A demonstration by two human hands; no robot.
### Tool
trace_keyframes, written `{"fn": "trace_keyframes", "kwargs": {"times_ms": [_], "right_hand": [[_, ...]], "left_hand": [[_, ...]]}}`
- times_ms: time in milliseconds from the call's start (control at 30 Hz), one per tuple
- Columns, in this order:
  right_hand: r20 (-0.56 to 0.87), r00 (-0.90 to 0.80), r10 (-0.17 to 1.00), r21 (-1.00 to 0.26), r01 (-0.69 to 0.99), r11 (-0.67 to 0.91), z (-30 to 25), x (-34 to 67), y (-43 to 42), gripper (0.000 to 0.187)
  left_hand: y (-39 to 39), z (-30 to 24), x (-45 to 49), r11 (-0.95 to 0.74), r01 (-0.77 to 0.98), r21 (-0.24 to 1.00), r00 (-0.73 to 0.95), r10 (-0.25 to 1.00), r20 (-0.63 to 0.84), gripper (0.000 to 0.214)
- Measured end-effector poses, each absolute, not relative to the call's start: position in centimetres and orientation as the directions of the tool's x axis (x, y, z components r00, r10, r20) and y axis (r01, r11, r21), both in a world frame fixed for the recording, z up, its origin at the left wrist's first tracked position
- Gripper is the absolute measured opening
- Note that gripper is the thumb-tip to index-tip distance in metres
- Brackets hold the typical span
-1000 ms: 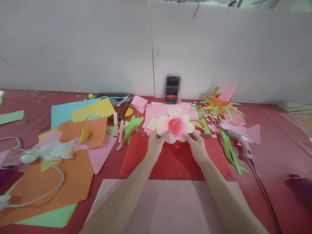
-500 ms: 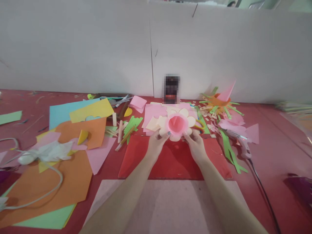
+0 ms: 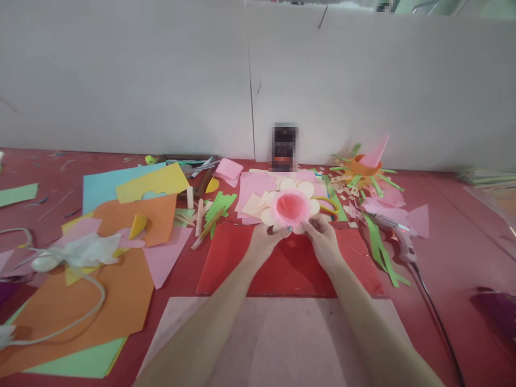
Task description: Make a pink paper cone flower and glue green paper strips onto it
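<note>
Head view: flower [image 3: 291,207] (pink-centred) between left hand [image 3: 264,241] and right hand [image 3: 323,237].

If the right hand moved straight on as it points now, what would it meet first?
The paper flower, which the right hand holds at its near edge; beyond it, perhaps the pink paper sheet, though depth is unclear.

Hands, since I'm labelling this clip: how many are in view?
2: the left hand, holding the paper flower at its near left, and the right hand, at its near right.
</note>
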State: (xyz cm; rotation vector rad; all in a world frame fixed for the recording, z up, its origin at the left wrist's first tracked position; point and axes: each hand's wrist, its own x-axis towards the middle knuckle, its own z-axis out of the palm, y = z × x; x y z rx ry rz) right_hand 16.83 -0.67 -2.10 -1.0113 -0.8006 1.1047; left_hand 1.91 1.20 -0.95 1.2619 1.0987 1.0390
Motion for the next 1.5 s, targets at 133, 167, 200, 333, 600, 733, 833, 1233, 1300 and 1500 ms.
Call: {"fn": "trace_keyframes", "kwargs": {"times_ms": [133, 167, 200, 333, 600, 733, 833, 1233, 1300, 1500], "right_hand": [[0.041, 0.277, 0.96, -0.945, -0.301, 0.127, -1.98, 16.93, -0.73, 0.02], [0.045, 0.278, 0.959, -0.945, -0.301, 0.131, -1.96, 16.94, -0.73, 0.02], [0.045, 0.28, 0.959, -0.944, -0.302, 0.133, -1.95, 16.94, -0.72, 0.02], [0.024, 0.268, 0.963, -0.944, -0.312, 0.11, -1.85, 16.91, -0.74, 0.019], [0.053, 0.196, 0.979, -0.965, -0.243, 0.101, -1.47, 16.79, -0.87, 0.02], [0.043, 0.21, 0.977, -0.955, -0.279, 0.102, -1.87, 16.93, -0.78, 0.02], [0.025, 0.22, 0.975, -0.95, -0.299, 0.092, -1.99, 17.03, -0.77, 0.021], [0.075, 0.167, 0.983, -0.978, -0.18, 0.106, -1.5, 16.79, -0.92, 0.02], [0.074, 0.171, 0.983, -0.977, -0.186, 0.106, -1.59, 16.8, -0.95, 0.019], [0.04, 0.21, 0.977, -0.952, -0.288, 0.101, -1.95, 16.87, -0.88, 0.02]], "left_hand": [[1.14, -0.66, 2.0, 0.029, 0.038, 0.999, 0.175, 0.984, -0.035, 0.03], [1.14, -0.52, 2.01, 0.031, 0.029, 0.999, 0.158, 0.987, -0.035, 0.031], [1.15, -0.38, 2.02, 0.038, 0.013, 0.999, 0.138, 0.99, -0.04, 0.033], [1.26, -0.06, 2.12, 0.083, -0.047, 0.995, 0.061, 0.995, -0.08, 0.037], [1.26, -0.42, 2.15, 0.041, -0.06, 0.997, 0.12, 0.992, -0.034, 0.04], [1.21, -0.49, 2.08, 0.038, -0.002, 0.999, 0.135, 0.99, -0.037, 0.036], [1.14, -0.49, 2.06, 0.032, 0.016, 0.999, 0.164, 0.986, -0.034, 0.036], [1.02, -0.17, 2.01, 0.066, 0.022, 0.998, 0.142, 0.987, -0.069, 0.033], [1.03, -0.13, 1.99, 0.069, 0.021, 0.997, 0.121, 0.99, -0.071, 0.035], [1.03, -0.7, 2.17, 0.078, -0.065, 0.995, 0.158, 0.985, -0.067, 0.036]]}}
